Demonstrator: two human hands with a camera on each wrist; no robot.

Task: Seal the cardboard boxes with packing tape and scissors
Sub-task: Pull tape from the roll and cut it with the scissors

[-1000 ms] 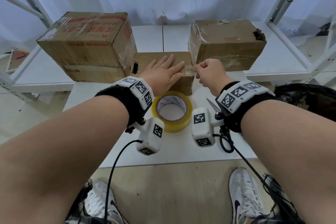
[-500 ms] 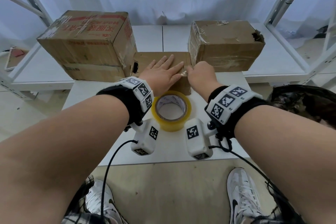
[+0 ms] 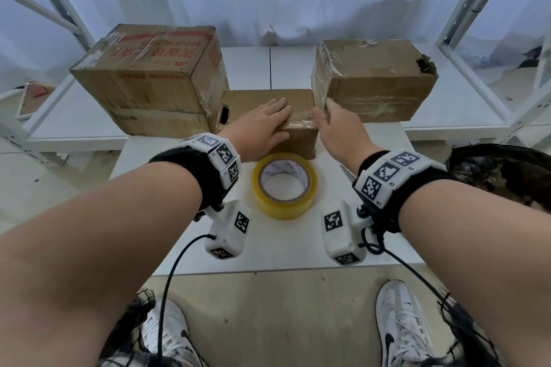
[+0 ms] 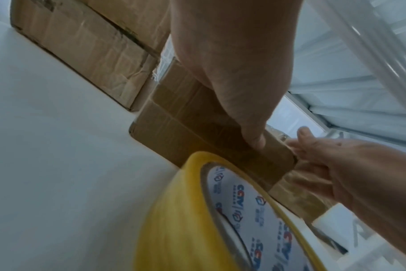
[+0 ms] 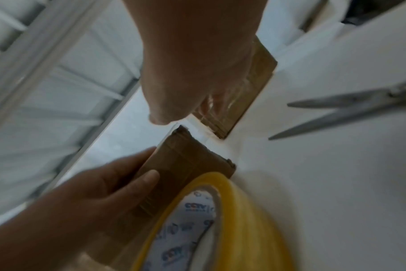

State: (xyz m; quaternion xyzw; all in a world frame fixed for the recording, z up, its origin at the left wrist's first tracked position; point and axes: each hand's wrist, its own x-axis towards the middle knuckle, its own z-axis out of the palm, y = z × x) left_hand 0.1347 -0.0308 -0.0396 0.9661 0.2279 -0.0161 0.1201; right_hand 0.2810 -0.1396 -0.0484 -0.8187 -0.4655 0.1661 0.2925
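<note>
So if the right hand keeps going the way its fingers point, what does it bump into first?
Probably the right cardboard box. The right hand points away from the person at the right end of the small box, with the bigger box's front left corner just beyond its fingers. Depth is hard to judge.

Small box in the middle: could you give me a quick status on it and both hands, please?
Left hand flat on small box, open. Right hand at its right end, pressing tape down; grip unclear. Tape roll and scissors idle on table. Nothing in the way.
</note>
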